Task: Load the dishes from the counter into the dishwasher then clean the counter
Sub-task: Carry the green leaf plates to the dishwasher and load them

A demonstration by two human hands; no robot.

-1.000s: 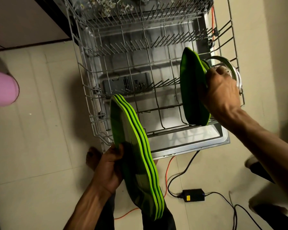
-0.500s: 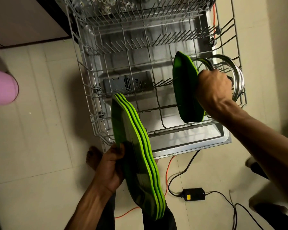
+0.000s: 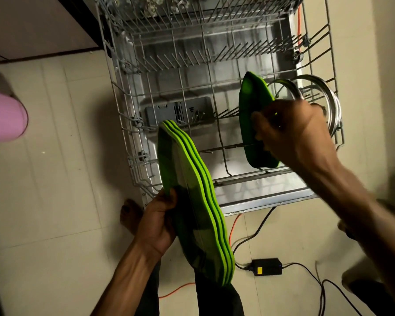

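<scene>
— Plates first: where are they?
— One green plate stands on edge in the lower rack of the dishwasher, toward its right side, among the wire tines. Just to its right, round glass or metal-rimmed dishes also stand upright in the rack.
— And who has hold of the plate?
— The right hand is at its near edge, fingers curled against the rim; the hand is motion-blurred, so I take it as gripping the plate, but the exact finger placement cannot be made out.
— The other hand?
— The left hand grips a stack of green plates, four rims showing, held on edge and tilted in front of the rack, thumb over the front face.
— Anything else around?
— A grey detergent compartment shows on the open door under the rack. On the tiled floor lie a black power adapter with black cables and an orange cable. A pink object sits at the left edge, and a bare foot is beside the door's corner.
</scene>
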